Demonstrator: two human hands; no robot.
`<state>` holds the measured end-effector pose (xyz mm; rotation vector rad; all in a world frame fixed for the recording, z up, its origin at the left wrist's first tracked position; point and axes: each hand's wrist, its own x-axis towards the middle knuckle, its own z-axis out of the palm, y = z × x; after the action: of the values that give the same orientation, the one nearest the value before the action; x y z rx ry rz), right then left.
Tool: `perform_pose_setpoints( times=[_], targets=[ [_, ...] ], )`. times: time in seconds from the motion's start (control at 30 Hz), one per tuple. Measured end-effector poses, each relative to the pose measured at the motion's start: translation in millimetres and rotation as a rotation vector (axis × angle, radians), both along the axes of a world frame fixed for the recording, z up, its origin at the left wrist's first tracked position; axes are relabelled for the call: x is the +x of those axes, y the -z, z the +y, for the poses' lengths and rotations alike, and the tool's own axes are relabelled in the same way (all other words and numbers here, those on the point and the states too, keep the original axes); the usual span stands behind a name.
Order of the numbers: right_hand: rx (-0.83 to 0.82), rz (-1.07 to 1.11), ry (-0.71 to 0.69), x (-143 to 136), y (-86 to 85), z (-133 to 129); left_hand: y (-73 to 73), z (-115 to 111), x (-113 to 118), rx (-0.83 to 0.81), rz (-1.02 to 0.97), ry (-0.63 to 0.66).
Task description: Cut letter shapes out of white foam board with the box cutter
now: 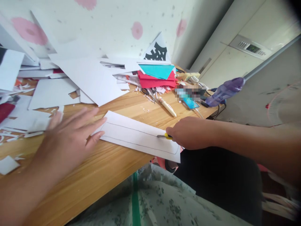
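Observation:
A long strip of white paper [131, 133], marked with a drawn outline with rounded corners, lies slantwise on the wooden table, its right end jutting past the front edge. My left hand [72, 135], a little blurred, has its fingers spread, with thumb and forefinger touching the strip's left end. Closed around a yellow utility knife [168, 136] is my right hand [188, 133]. The knife's blade points left and meets the paper near the upper drawn line; most of its handle is hidden in my fist.
White card sheets [87, 78] and offcuts crowd the table's back and left. Scissors [150, 92], a thick cream pen [166, 106], red paper [155, 80] and a phone [190, 103] lie behind the strip. A purple-wrapped pole end [225, 91] juts in at right.

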<state>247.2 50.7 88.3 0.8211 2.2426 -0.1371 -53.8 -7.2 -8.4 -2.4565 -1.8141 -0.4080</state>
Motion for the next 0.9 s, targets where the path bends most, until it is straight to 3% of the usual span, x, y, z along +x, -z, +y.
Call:
perform_pose_setpoints(
  times=[0.1, 0.2, 0.37, 0.9],
  targets=[
    [0.002, 0.02, 0.034, -17, -2.0, 1, 0.9, -4, 11, 0.071, 0.005, 0.177],
    [-0.004, -0.006, 0.039, -33, -4.6, 2, 10.0, -3, 19, -0.007, 0.042, 0.273],
    [-0.027, -0.071, 0.042, -49, -8.0, 1, 17.2, -4, 30, -0.151, 0.071, 0.271],
    [-0.022, -0.096, 0.05, -42, -5.5, -6, 4.4, -1, 37, -0.26, 0.07, 0.215]
  ],
)
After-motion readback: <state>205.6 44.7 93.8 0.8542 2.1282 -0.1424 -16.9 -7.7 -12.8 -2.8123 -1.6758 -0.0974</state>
